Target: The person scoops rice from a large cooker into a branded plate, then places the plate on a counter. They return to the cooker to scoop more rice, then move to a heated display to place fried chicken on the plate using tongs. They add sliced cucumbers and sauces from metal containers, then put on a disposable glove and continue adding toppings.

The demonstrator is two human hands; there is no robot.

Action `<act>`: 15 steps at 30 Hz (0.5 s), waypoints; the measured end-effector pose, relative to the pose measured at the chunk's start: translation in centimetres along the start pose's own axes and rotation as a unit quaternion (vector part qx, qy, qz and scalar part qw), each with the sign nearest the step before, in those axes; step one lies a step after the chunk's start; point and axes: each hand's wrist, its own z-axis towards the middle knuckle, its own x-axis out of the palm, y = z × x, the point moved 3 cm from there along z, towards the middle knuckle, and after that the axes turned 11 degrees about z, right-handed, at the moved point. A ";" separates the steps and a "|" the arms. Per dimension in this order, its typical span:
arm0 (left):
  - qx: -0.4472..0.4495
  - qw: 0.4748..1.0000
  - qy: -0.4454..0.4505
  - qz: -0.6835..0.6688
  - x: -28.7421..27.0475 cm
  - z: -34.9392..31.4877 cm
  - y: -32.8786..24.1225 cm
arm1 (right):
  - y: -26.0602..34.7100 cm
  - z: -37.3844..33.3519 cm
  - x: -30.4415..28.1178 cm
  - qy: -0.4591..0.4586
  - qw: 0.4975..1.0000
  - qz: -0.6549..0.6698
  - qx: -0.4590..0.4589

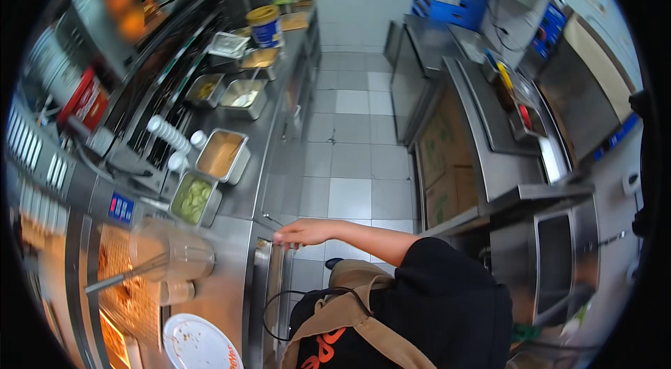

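My right hand [305, 233] reaches left across my body to the front of the steel counter [241, 191]. Its fingers curl over the top edge of a slightly pulled-out drawer front [278, 271]. What lies inside the drawer is mostly hidden. My left hand does not show. On the counter close by stand a steel pan of sliced green pickles [193, 199] and a pan of orange-brown sauce [222, 155]. Nearer to me are a clear pitcher [192, 257] with a whisk [133, 273] and a white oval lid [200, 344] with crumbs on it.
Farther along the counter are more steel pans [244, 98], stacked white cups [168, 133] and a blue tub with a yellow lid [265, 25]. A tiled aisle [349, 131] runs ahead. Along the right are a steel worktable [482, 131], cardboard boxes [447, 166] and a blue crate [458, 2].
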 end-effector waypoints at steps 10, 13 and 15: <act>-0.038 0.990 0.108 -0.076 4.7 2.5 2.6 | -5.4 -6.2 -3.1 -0.133 0.984 0.053 0.108; 0.044 0.997 0.047 -0.052 6.2 1.4 1.9 | -4.0 -3.6 -3.3 -0.084 0.991 0.021 0.101; 0.053 0.997 0.030 -0.043 7.9 0.8 1.9 | -2.9 -2.0 -3.8 -0.072 0.995 0.033 0.067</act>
